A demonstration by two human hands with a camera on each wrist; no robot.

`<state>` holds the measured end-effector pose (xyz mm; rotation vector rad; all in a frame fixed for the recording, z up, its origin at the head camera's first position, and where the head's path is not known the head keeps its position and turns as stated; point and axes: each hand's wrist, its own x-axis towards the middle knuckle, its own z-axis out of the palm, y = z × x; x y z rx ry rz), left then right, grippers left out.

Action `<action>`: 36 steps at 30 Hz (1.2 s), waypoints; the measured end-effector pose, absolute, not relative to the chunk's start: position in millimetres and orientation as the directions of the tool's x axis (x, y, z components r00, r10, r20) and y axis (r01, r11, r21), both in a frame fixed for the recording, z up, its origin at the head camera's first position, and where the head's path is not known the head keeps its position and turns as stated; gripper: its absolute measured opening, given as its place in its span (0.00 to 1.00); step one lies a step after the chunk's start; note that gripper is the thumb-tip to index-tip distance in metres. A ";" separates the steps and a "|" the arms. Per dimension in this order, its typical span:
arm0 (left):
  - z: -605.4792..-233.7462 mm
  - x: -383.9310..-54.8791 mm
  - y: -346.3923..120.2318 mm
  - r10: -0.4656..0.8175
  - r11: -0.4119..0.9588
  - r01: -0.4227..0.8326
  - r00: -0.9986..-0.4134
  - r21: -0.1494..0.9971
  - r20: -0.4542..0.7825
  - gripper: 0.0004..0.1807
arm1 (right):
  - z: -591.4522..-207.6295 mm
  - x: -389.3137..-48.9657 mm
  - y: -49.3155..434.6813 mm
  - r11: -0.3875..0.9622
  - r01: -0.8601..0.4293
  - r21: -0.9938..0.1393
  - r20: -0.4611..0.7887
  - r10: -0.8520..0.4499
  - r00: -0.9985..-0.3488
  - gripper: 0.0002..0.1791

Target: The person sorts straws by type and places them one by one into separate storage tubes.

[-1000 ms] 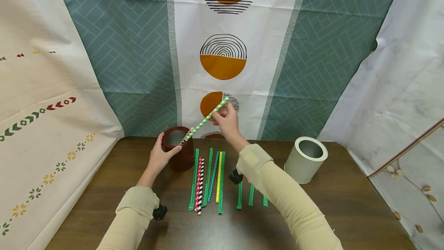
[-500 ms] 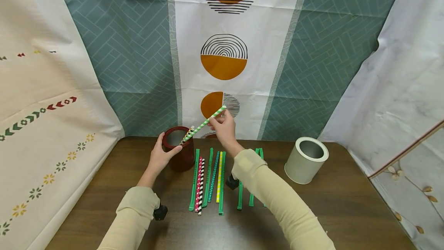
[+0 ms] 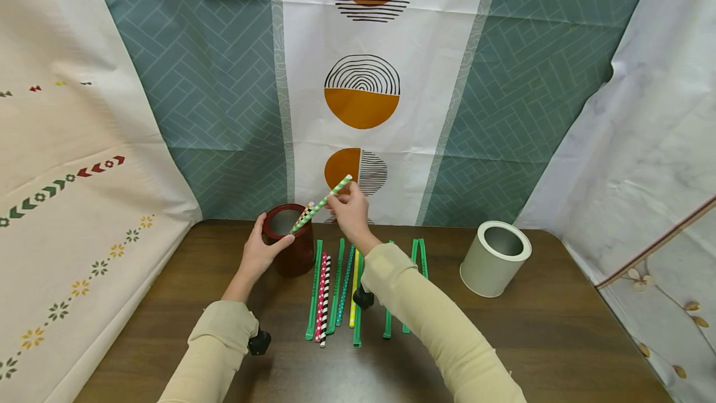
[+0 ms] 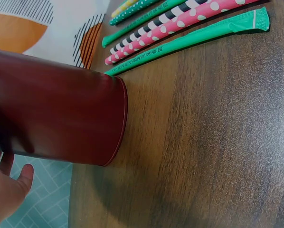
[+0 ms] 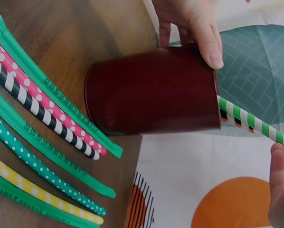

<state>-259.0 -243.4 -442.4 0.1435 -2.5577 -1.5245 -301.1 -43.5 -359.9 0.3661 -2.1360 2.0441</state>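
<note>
My left hand (image 3: 260, 257) grips the dark red canister (image 3: 296, 259) near its rim, thumb on the near side. The canister stands upright on the table. A green-and-white striped paper straw (image 3: 320, 206) slants into its mouth, its lower end hidden inside. Pinching that straw by its upper part is my right hand (image 3: 351, 211), above and right of the canister. In the right wrist view, another straw with black and orange marks (image 5: 234, 119) leans out beside the striped straw (image 5: 253, 123). Left fingers (image 4: 6, 164) show at the canister's side in the left wrist view.
Right of the canister lie a pink dotted straw (image 3: 320, 303), a black-and-white striped straw (image 3: 325, 297), a teal dotted straw (image 3: 344, 285), a yellow straw (image 3: 352, 310) and several green-wrapped straws (image 3: 335, 285). A white can (image 3: 488, 272) stands farther right. Patterned cloth (image 3: 224, 111) hangs behind.
My right hand has moved down and left, carrying the green-and-white straw deeper into the canister's mouth. The left hand and canister have stayed in place.
</note>
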 end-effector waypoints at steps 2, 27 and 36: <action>-442.5 -259.1 -243.7 -0.165 0.478 -0.002 -0.982 0.878 0.087 0.53 | -365.2 -303.7 -47.3 0.065 -0.282 -0.957 0.278 -0.061 -0.959 0.10; -442.9 -259.5 -243.6 -0.176 0.473 -0.011 -0.981 0.881 0.082 0.53 | -383.9 -297.9 -61.1 0.157 -0.261 -0.952 0.235 -0.169 -0.957 0.09; -442.3 -259.6 -242.5 -0.177 0.477 -0.024 -0.982 0.879 0.069 0.53 | -390.2 -294.9 -57.7 0.173 -0.205 -0.963 0.167 -0.209 -0.963 0.12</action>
